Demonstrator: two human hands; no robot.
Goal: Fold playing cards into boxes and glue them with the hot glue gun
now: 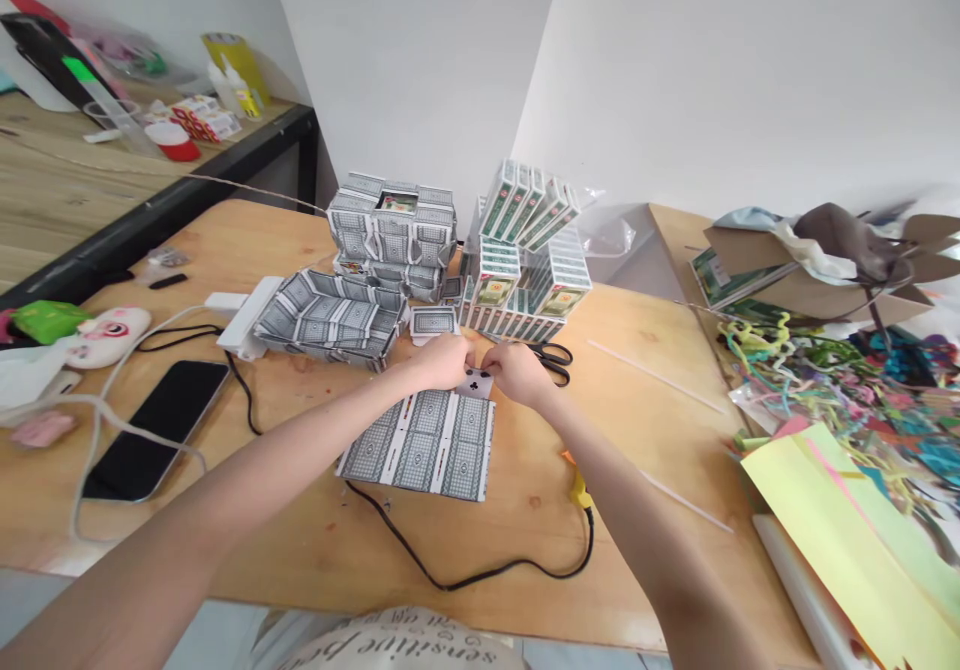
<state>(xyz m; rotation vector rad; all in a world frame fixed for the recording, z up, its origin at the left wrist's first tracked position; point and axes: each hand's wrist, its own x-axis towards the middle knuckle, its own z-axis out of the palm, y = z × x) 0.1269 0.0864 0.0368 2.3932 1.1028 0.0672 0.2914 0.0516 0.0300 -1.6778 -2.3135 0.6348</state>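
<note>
Both my hands, left (448, 358) and right (516, 370), pinch the top edge of a playing card (475, 385), a club card held face toward me. It is just beyond a flat panel of joined playing cards (427, 450) lying face down on the table. Behind my left hand rests a stack of cards (433, 321). An open tray built from cards (330, 315) stands to the left, with a larger card-built box (394, 230) behind it. Green-and-white card boxes (498, 285) are piled up beyond my hands. Scissors (555, 358) lie beside my right hand.
A phone (157, 430) and a white power strip (251, 318) lie on the left. A black cable (480, 585) runs along the front to a yellow plug-like piece (581, 492). Thin white sticks (656, 375) lie right, near coloured craft scraps (840, 380) and yellow paper (832, 510).
</note>
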